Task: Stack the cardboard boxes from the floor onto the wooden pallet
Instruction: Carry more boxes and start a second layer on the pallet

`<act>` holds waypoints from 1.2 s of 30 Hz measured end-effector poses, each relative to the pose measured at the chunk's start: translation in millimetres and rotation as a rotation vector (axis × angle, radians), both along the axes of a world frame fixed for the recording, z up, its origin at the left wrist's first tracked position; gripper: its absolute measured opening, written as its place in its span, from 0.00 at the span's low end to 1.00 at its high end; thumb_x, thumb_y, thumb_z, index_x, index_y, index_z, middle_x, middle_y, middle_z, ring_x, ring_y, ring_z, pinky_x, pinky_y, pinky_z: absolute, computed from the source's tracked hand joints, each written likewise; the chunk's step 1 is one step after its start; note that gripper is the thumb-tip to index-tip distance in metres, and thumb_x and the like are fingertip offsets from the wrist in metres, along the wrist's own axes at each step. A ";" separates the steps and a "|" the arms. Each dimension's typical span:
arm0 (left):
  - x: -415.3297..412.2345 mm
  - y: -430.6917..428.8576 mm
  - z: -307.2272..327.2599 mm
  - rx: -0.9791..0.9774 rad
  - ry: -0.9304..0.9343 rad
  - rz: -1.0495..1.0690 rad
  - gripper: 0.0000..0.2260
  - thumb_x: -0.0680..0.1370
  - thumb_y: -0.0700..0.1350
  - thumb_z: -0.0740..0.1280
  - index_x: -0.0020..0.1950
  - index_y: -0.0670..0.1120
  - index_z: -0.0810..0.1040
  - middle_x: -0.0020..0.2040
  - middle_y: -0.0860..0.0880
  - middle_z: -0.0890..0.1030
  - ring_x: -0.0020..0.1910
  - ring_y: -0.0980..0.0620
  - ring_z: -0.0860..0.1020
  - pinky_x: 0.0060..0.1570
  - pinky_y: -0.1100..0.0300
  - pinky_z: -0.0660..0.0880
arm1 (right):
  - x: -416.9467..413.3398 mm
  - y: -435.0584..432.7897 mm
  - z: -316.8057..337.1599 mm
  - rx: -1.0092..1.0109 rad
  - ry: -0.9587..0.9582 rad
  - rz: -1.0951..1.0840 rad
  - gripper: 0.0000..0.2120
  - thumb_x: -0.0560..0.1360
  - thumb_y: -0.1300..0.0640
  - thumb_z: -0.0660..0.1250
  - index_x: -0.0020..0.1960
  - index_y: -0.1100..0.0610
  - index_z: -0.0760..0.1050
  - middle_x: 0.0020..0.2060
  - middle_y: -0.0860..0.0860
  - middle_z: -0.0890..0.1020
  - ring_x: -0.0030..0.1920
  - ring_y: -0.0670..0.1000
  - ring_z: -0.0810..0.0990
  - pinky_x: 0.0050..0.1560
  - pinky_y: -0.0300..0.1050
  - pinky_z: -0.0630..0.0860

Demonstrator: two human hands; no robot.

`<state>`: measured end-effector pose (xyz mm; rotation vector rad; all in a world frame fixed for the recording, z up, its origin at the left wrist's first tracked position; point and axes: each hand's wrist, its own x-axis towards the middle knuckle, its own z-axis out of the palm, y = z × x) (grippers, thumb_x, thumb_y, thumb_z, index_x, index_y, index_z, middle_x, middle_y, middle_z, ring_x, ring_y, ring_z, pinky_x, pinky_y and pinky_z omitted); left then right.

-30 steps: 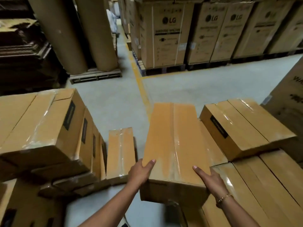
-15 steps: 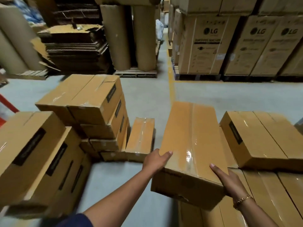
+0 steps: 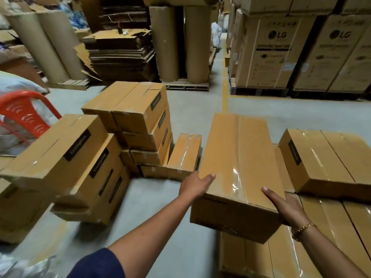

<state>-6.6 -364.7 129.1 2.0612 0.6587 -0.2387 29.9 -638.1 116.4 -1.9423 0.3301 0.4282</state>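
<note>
A long taped cardboard box [image 3: 236, 157] lies lengthwise on the stack of boxes [image 3: 321, 237] at the right, its near end overhanging the stack's edge. My left hand [image 3: 195, 186] grips its near left corner with the thumb on top. My right hand [image 3: 285, 205] holds the near right corner, fingers laid over the top edge. Another box [image 3: 331, 161] sits on the stack just to the right. More boxes are heaped on the floor to the left [image 3: 140, 121] and nearer me [image 3: 66, 157]. The pallet itself is hidden.
A narrow box [image 3: 185, 155] stands on the floor beside the held one. A red plastic chair [image 3: 26, 115] is at the far left. Behind are cardboard rolls [image 3: 196, 43], flattened cartons [image 3: 120, 55] and large LG boxes [image 3: 277, 51] on pallets.
My view has swung left and now takes in the floor heap and the red chair. Both hands stay on the long box's near corners; the box has barely shifted.
</note>
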 end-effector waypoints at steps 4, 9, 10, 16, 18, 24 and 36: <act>-12.9 -24.0 -7.3 0.022 0.007 -0.001 0.45 0.68 0.78 0.59 0.74 0.49 0.72 0.70 0.48 0.77 0.66 0.44 0.76 0.65 0.45 0.75 | -10.4 -30.0 -4.7 0.007 0.026 0.011 0.41 0.59 0.26 0.72 0.63 0.51 0.76 0.51 0.52 0.84 0.51 0.57 0.83 0.53 0.60 0.82; -13.7 -76.4 -7.9 -0.005 0.022 -0.010 0.40 0.75 0.73 0.62 0.77 0.46 0.67 0.74 0.46 0.73 0.71 0.42 0.72 0.66 0.52 0.70 | -4.3 -87.4 -21.6 -0.037 0.037 0.011 0.53 0.54 0.19 0.69 0.68 0.52 0.74 0.56 0.52 0.83 0.54 0.57 0.82 0.55 0.58 0.80; -9.9 -87.9 -13.0 -0.013 0.023 -0.011 0.45 0.71 0.77 0.61 0.77 0.47 0.68 0.73 0.47 0.74 0.70 0.43 0.74 0.67 0.49 0.72 | -1.6 -99.9 -24.7 -0.050 0.036 0.009 0.53 0.53 0.18 0.69 0.67 0.52 0.74 0.56 0.51 0.83 0.54 0.57 0.81 0.56 0.58 0.80; 18.2 -175.1 -30.5 -0.027 0.038 -0.009 0.43 0.72 0.75 0.62 0.76 0.45 0.68 0.73 0.47 0.74 0.69 0.41 0.74 0.68 0.50 0.70 | 32.2 -189.5 -52.1 -0.074 0.057 0.014 0.55 0.53 0.17 0.68 0.71 0.50 0.72 0.62 0.50 0.81 0.60 0.56 0.79 0.62 0.61 0.77; 31.5 -208.3 -40.0 -0.017 0.062 0.002 0.44 0.74 0.73 0.62 0.80 0.44 0.63 0.77 0.44 0.68 0.74 0.40 0.69 0.70 0.46 0.69 | 56.6 -228.8 -77.9 -0.073 0.069 0.040 0.59 0.52 0.16 0.67 0.74 0.49 0.68 0.66 0.51 0.78 0.64 0.57 0.78 0.63 0.61 0.76; 82.9 -302.9 -72.6 0.010 0.083 0.054 0.44 0.75 0.73 0.62 0.80 0.44 0.63 0.78 0.42 0.67 0.74 0.39 0.69 0.71 0.44 0.68 | 104.9 -310.0 -82.6 -0.064 0.065 0.073 0.46 0.59 0.20 0.68 0.68 0.48 0.74 0.59 0.47 0.82 0.59 0.52 0.79 0.62 0.57 0.77; 182.0 -364.1 -147.4 -0.004 0.136 0.067 0.46 0.73 0.75 0.61 0.81 0.45 0.61 0.79 0.43 0.65 0.76 0.40 0.66 0.73 0.44 0.66 | 211.1 -370.5 -143.7 -0.065 0.087 0.116 0.21 0.70 0.33 0.71 0.56 0.43 0.73 0.51 0.44 0.81 0.54 0.50 0.79 0.59 0.51 0.76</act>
